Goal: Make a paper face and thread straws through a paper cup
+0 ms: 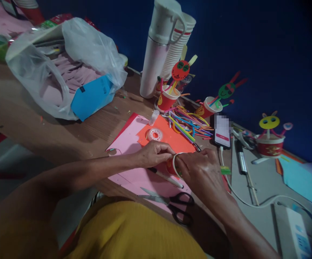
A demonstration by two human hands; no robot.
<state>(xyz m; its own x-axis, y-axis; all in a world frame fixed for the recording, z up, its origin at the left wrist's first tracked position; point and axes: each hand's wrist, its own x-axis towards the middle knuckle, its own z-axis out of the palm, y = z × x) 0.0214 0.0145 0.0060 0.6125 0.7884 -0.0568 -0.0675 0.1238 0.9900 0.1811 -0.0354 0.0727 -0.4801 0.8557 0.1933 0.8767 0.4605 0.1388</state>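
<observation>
A red paper cup (170,167) with a white rim lies tilted between my two hands, low over the pink sheet (129,169). My left hand (158,154) pinches the cup's rim between thumb and fingers. Over the cup's mouth is my right hand (199,166), its fingers curled into the opening and gripping there; the fingertips are hidden. A white-bodied marker (169,178) lies just below the cup. Scissors with black handles (172,205) rest near the table's front edge. A roll of tape (155,135) sits on an orange sheet (169,127) beyond my left hand.
Several colourful pipe cleaners (189,124) lie behind the orange sheet. Finished cup figures stand along the wall, one with a red face (180,70). A plugged-in phone (222,131) trails a white cable. Left is a plastic bag (91,46); behind stands a white flask (156,54).
</observation>
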